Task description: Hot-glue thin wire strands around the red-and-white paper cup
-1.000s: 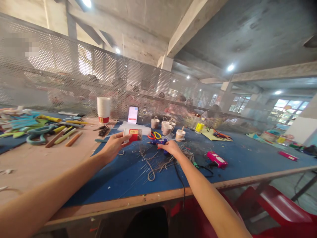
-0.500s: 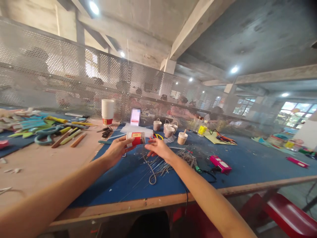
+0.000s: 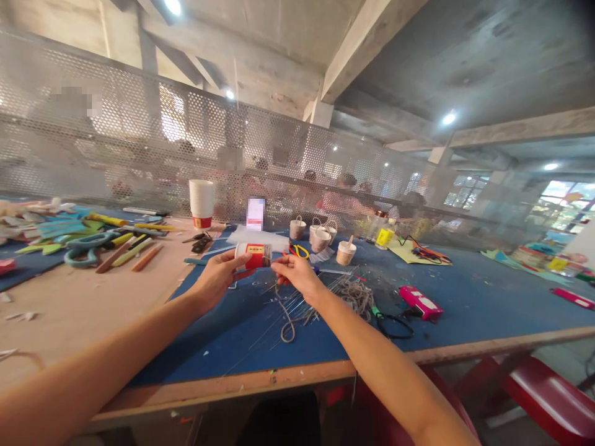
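Over the blue tabletop [image 3: 223,347], the left hand [image 3: 219,272] grasps a paper cup [image 3: 256,255]; the right hand [image 3: 296,274], having left the glue gun [image 3: 316,270], now meets the cup's right end, perhaps pinching cord [image 3: 287,332].

There are two hands, one left hand [image 3: 222,272] and one right hand [image 3: 297,277], and between their fingers is one red-and-white cup [image 3: 255,255]. On the counter [image 3: 223,347] stands one stack of white cups [image 3: 201,201]; how many are inside it, I cannot tell. Small greyish cups [image 3: 298,230] seem to be four, but they overlap. One cup with a stick [image 3: 346,253] is counted apart. I see also two pink boxes [image 3: 421,302], one phone [image 3: 255,214] and one yellow label [image 3: 383,238]. The grey cords [image 3: 357,294] are too tangled to be counted.
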`<act>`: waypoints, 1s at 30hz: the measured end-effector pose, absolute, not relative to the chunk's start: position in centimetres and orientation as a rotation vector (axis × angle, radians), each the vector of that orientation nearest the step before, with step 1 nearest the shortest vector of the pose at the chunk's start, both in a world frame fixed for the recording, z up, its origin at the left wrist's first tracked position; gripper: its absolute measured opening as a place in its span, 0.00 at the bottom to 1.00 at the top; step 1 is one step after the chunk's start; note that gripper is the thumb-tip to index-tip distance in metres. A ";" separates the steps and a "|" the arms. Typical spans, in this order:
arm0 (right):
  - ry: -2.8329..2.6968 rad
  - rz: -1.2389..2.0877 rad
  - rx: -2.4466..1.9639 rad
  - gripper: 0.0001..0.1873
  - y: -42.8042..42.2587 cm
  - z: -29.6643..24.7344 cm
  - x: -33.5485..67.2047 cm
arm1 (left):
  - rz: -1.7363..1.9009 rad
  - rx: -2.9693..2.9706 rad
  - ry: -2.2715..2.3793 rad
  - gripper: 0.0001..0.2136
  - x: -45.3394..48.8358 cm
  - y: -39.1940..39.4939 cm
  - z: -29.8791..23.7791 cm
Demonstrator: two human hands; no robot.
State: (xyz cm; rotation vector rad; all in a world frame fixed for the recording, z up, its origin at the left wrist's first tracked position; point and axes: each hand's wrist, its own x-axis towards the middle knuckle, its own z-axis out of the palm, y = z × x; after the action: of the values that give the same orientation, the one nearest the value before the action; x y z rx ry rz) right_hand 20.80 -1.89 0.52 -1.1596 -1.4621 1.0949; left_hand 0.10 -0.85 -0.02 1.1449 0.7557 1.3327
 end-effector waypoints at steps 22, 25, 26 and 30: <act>-1.731 0.205 -1.014 0.05 -3.1 1.6 21.1 | 1.193 1.351 0.840 0.18 0.7 -2.2 0.4; -1.728 0.204 -1.011 0.05 -3.0 1.6 21.2 | 1.180 1.352 0.819 0.18 0.7 -2.4 0.5; -1.727 0.204 -1.010 0.05 -3.0 1.6 21.2 | 1.178 1.349 0.815 0.18 0.7 -2.4 0.5; -1.721 0.205 -1.027 0.05 -3.0 1.7 21.3 | 1.186 1.348 0.822 0.18 0.8 -2.5 0.7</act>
State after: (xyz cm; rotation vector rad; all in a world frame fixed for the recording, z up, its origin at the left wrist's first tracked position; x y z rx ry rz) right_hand 21.25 -3.02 1.75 -1.0268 -1.7212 0.2051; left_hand 0.79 -2.51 0.74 1.3478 0.8222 1.1856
